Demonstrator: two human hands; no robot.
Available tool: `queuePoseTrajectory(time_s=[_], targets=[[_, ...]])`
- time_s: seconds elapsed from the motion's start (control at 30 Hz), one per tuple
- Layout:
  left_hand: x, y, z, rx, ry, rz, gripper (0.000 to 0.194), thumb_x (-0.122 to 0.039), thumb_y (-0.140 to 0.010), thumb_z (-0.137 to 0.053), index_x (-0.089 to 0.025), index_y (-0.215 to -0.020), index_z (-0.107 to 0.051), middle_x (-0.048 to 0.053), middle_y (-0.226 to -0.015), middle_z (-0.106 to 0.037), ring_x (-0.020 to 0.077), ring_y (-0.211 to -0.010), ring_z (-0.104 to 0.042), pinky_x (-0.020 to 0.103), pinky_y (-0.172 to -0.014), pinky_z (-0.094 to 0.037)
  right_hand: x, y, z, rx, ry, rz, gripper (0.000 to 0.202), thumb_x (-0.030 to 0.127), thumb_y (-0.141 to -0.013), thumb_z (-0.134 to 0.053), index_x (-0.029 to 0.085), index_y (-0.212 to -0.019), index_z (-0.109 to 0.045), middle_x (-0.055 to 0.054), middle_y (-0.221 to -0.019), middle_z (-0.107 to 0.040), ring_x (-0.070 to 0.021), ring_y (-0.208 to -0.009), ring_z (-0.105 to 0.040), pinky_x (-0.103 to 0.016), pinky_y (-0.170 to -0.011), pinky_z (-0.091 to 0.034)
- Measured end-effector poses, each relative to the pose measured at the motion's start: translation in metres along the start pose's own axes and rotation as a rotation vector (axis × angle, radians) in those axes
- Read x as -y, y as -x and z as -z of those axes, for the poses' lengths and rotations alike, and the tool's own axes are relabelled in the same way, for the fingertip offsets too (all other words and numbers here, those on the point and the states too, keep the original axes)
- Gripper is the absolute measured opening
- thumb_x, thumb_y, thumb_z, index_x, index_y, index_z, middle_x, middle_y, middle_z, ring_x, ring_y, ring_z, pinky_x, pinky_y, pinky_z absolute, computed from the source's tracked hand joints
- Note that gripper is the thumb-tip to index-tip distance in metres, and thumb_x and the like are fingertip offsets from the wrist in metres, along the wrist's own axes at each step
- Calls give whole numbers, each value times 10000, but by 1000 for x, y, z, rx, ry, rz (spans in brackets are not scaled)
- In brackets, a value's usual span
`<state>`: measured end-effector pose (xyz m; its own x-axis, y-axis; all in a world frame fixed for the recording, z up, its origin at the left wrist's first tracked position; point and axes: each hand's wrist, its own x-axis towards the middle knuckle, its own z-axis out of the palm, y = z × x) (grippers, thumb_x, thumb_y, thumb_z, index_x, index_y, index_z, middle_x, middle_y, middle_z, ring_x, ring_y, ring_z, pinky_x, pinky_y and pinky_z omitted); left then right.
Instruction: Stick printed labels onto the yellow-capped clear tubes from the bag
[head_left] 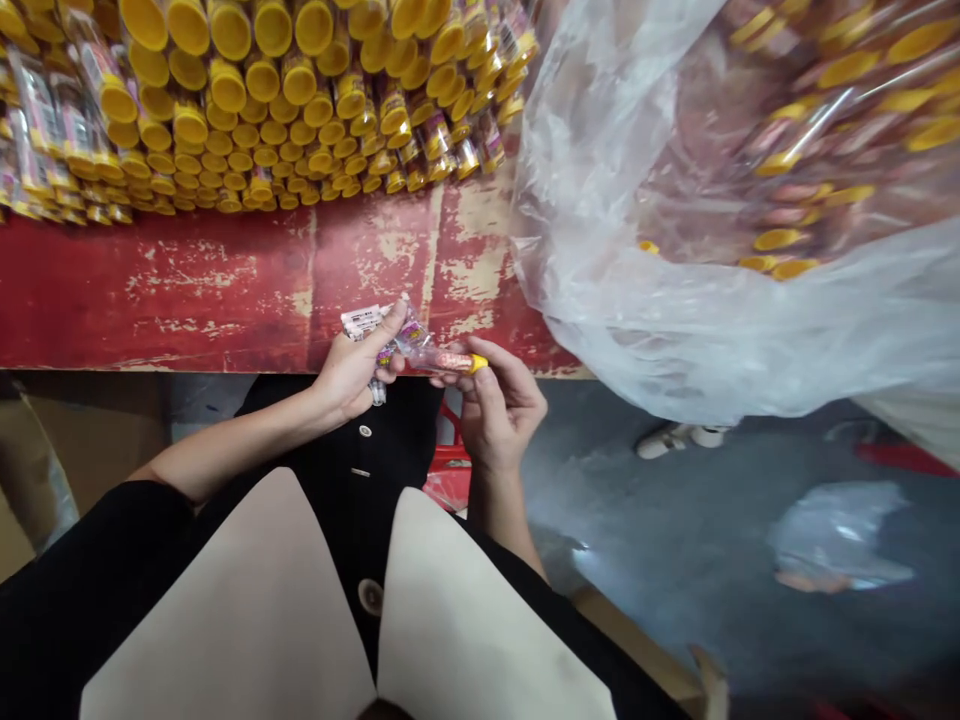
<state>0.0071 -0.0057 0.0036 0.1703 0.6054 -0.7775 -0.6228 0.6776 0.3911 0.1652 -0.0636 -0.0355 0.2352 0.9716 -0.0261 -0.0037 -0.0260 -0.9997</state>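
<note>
My left hand (352, 365) is closed around several small printed plastic wrappers (365, 320), white and purple, with the thumb pressed on top. In my right hand (499, 405) a clear tube (450, 361) with pinkish contents and a yellow cap is pinched by its capped end. The tube's other end meets the wrappers at my left fingers; whether it sits inside one I cannot tell. Both hands are at the front edge of the worn red table (217, 290).
A big stack of yellow-capped tubes (262, 130) lines the back of the table. To the right, a clear plastic bag (600, 200) holds more tubes. Below are a red stool (448, 470), a shoe (664, 440), a plastic bag on the floor (840, 530) and cardboard (97, 430) at left.
</note>
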Motion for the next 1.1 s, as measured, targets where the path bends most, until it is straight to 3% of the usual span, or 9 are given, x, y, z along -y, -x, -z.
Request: queuePoseTrajectory(time_s=[0.17, 0.33, 0.4, 0.5, 0.57, 0.67, 0.73, 0.9, 1.1], targets=[[8, 1, 12, 9, -53, -40, 313, -383, -797, -816, -142, -809, -617, -42, -615, -593, 36, -411, -517, 142, -343, -248, -5, 13, -4, -147, -73, -89, 240, 335, -914, -667, 250, -1124, -745, -17, -938, -771, -89, -657, -691, -253, -653, -647], [17, -4, 19, -56, -139, -126, 358, -385, -810, -803, -143, -700, -563, -62, -522, -543, 26, -383, -486, 148, -360, -265, -5, 25, -5, -48, -89, -117, 207, 311, -897, -702, 271, -1089, -768, -3, -914, -774, -114, -656, -720, -281, -647, -660], [20, -7, 22, -60, -174, -152, 393, -419, -804, -802, -149, -678, -545, -67, -505, -528, 27, -381, -488, 151, -362, -266, -5, 30, -6, -59, -21, -32, 226, 277, -914, -680, 288, -1125, -759, -5, -967, -774, -119, -677, -730, -296, -658, -662], [21, -8, 27, -47, -189, -173, 396, -459, -801, -794, -152, -710, -560, -66, -529, -543, 28, -385, -500, 155, -356, -261, -3, 35, -4, -106, 210, 218, 301, 204, -895, -693, 307, -1172, -748, -25, -1096, -766, -168, -894, -760, -344, -759, -665], [19, -7, 28, -28, -192, -168, 391, -467, -811, -783, -150, -727, -570, -59, -554, -561, 26, -385, -500, 157, -352, -257, 1, 37, 0, -61, 394, 397, 398, 125, -840, -738, 322, -1186, -744, -29, -1150, -763, -195, -1028, -747, -374, -852, -652], [17, -4, 29, 0, -205, -157, 374, -446, -824, -776, -143, -731, -577, -45, -577, -583, 28, -382, -501, 162, -344, -247, 6, 39, 5, 26, 534, 533, 522, 34, -779, -768, 340, -1201, -735, -27, -1169, -766, -187, -1028, -750, -360, -872, -645], [16, -1, 30, 22, -228, -162, 362, -436, -811, -790, -138, -741, -596, -44, -567, -584, 31, -376, -499, 165, -344, -244, 6, 40, 6, 14, 506, 493, 514, 34, -765, -783, 328, -1185, -745, -34, -1145, -768, -187, -1024, -750, -347, -855, -649], [19, 3, 31, 93, -281, -219, 329, -362, -711, -879, -122, -769, -662, -59, -488, -556, 35, -368, -482, 163, -362, -259, -1, 42, 6, 17, 202, 170, 360, 162, -869, -720, 316, -1194, -733, -29, -1101, -747, -150, -821, -762, -330, -707, -672], [24, 3, 30, 45, -240, -251, 341, -373, -681, -889, -125, -758, -668, -53, -500, -584, 30, -367, -468, 164, -365, -268, -4, 50, 0, -58, 594, 602, 542, -13, -776, -740, 330, -1196, -740, -41, -1163, -755, -181, -1024, -750, -335, -843, -646]])
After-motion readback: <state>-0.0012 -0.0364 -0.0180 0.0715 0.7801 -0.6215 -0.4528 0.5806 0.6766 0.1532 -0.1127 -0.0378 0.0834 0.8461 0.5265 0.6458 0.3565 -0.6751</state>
